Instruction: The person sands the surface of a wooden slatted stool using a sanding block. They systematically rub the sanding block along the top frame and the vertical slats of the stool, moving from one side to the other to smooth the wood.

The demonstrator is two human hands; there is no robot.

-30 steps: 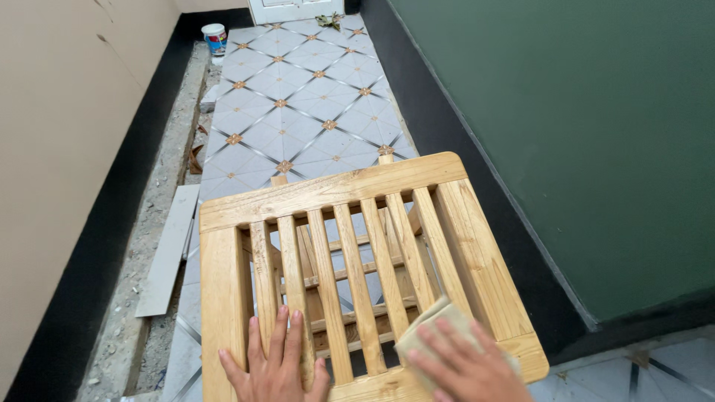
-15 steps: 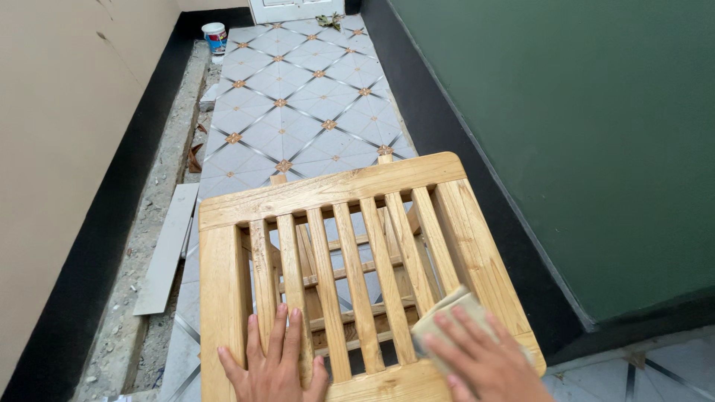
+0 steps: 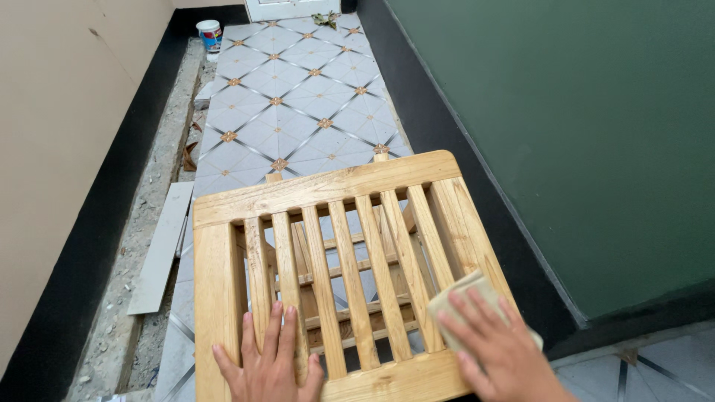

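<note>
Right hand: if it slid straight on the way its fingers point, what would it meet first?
The right hand, flat on a beige folded pad, points up-left across the slatted pale wooden tabletop. It would probably cross the slats first, then the far rail; depth is unclear.

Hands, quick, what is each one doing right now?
Left hand: open, flat on the wooden slatted top, holding nothing.
Right hand: fingers spread, pressing a tan pad onto the slats.

green wall (image 3: pixel 566 112) | beige wall (image 3: pixel 67 134) | patterned tile floor (image 3: pixel 298 97) | daylight
</note>
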